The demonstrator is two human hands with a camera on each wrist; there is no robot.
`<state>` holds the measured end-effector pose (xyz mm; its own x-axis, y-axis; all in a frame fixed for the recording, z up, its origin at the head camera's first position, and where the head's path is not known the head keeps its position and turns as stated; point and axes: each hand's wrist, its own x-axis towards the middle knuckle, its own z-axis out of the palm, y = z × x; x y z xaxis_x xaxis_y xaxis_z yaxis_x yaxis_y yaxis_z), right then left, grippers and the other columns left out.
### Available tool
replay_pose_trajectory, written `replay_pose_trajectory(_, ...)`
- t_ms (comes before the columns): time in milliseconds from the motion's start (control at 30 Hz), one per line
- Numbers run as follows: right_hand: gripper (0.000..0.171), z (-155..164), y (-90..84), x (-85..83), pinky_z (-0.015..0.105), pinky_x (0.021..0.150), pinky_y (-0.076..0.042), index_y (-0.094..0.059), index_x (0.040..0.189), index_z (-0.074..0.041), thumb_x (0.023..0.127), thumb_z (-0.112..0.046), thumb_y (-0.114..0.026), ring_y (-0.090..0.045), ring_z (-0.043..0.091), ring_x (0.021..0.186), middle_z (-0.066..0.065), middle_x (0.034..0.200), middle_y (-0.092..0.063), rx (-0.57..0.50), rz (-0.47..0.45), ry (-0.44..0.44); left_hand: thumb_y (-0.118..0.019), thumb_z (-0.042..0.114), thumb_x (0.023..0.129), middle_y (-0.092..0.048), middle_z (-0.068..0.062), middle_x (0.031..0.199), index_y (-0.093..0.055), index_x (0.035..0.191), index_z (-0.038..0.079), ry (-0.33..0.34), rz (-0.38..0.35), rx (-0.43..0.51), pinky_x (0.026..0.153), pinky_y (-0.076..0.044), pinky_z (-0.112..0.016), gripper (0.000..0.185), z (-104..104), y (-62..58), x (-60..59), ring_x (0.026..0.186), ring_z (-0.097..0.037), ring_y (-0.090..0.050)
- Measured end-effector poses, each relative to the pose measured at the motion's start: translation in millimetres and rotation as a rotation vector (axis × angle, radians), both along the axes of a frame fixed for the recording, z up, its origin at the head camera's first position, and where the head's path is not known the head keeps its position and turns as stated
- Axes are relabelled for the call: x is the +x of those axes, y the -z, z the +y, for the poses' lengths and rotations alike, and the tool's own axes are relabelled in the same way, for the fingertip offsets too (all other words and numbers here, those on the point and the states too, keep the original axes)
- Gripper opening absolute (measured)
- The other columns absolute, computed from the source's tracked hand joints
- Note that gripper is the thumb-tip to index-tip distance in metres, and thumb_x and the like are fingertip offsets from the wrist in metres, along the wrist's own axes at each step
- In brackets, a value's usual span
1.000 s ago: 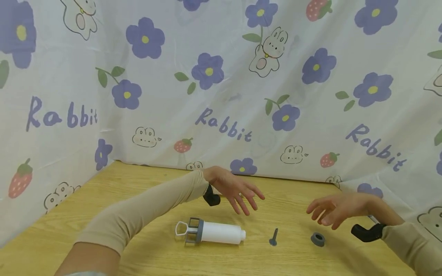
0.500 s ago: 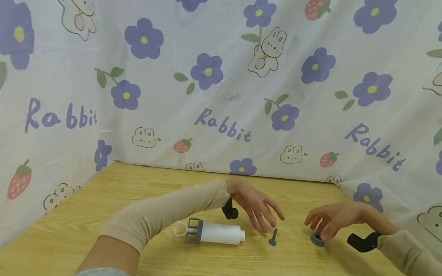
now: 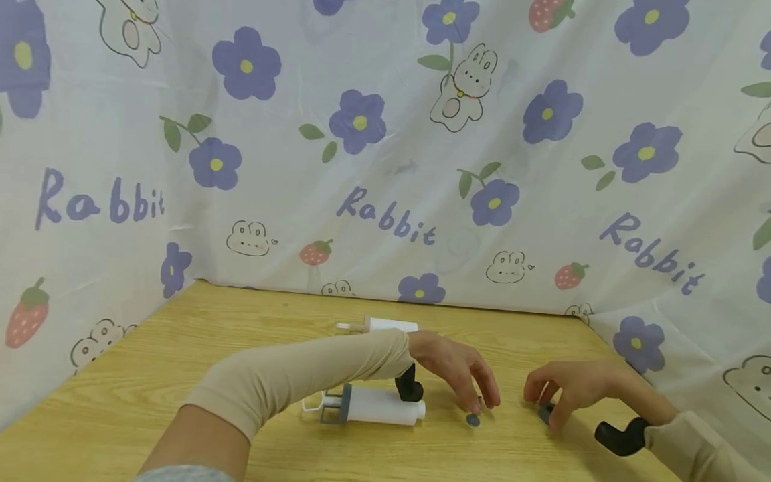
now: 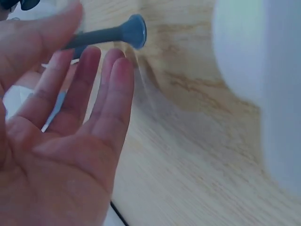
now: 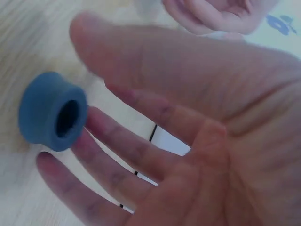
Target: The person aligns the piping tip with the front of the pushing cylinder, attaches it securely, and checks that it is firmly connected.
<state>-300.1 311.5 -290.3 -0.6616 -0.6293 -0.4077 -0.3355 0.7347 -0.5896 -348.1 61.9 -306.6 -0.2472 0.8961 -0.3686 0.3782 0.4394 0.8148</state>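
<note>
In the head view, my left hand (image 3: pixel 454 368) reaches down to a small dark grey stem with a round flared end (image 3: pixel 473 420). The left wrist view has this stem (image 4: pixel 110 35) between thumb and fingertips, the fingers fairly straight; firm contact is unclear. My right hand (image 3: pixel 581 388) is at a dark grey ring (image 3: pixel 545 412) on the table. Seen from the right wrist, fingertips touch or nearly touch the ring (image 5: pixel 54 113), while the thumb stays apart from it. Beside the left wrist lies a white syringe-like cylinder (image 3: pixel 382 406) with a grey collar and white loop handle.
A second white cylinder (image 3: pixel 391 325) with a beige collar lies farther back, partly hidden behind the left sleeve (image 3: pixel 301 368). All stands on a wooden table (image 3: pixel 271 314), closed in by a rabbit-and-flower printed cloth (image 3: pixel 397 167). Each wrist carries a black camera mount (image 3: pixel 620 436).
My left hand has moved right and down to the stem, its fingers drawing around it. My right hand has lowered onto the ring. The rear cylinder has come into view behind the left sleeve.
</note>
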Motion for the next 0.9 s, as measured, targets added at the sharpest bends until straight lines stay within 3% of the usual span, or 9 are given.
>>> replay_pose_trajectory(200, 0.033, -4.4, 5.1, 4.3, 0.032, 0.08, -0.046, -0.06, 0.095, -0.012, 0.066, -0.012, -0.074, -0.055, 0.02, 0.098, 0.004, 0.104, -0.058, 0.054, 0.119, -0.027, -0.066, -0.002, 0.077, -0.065, 0.002, 0.094, -0.065, 0.1, 0.005, -0.017, 0.036, -0.013, 0.074, -0.048, -0.018, 0.025, 6.2, 4.8, 3.5, 0.081, -0.004, -0.057)
replay_pose_trajectory(467, 0.023, -1.8, 10.2, -0.4, 0.022, 0.067, -0.046, -0.064, 0.088, -0.01, 0.066, -0.006, -0.07, -0.057, 0.012, 0.081, 0.001, 0.091, -0.061, 0.025, 0.189, -0.042, -0.066, -0.006, 0.075, -0.067, 0.0, 0.083, -0.067, 0.092, -0.002, -0.072, 0.029, -0.018, 0.07, -0.05, -0.018, 0.018, 8.8, 10.8, 7.3, 0.075, -0.003, -0.06)
replay_pose_trajectory(633, 0.02, 1.3, 8.0, -7.5, 0.021, 0.066, -0.047, -0.065, 0.089, -0.008, 0.069, -0.008, -0.069, -0.059, 0.01, 0.081, 0.003, 0.091, -0.062, -0.016, 0.211, -0.066, -0.063, -0.007, 0.077, -0.068, -0.003, 0.081, -0.066, 0.093, -0.004, -0.085, -0.01, -0.025, 0.071, -0.052, -0.022, 0.017, 5.8, 5.7, 9.5, 0.073, -0.006, -0.062)
replay_pose_trajectory(900, 0.019, 3.2, -3.6, -21.1, 0.023, 0.066, -0.05, -0.062, 0.095, -0.007, 0.078, -0.013, -0.066, -0.06, 0.012, 0.083, 0.005, 0.091, -0.062, -0.102, 0.309, -0.057, -0.062, -0.003, 0.08, -0.067, -0.012, 0.09, -0.065, 0.096, -0.003, -0.048, 0.021, 0.035, 0.078, -0.051, -0.023, 0.017, -3.5, -13.7, 2.8, 0.078, -0.011, -0.064)
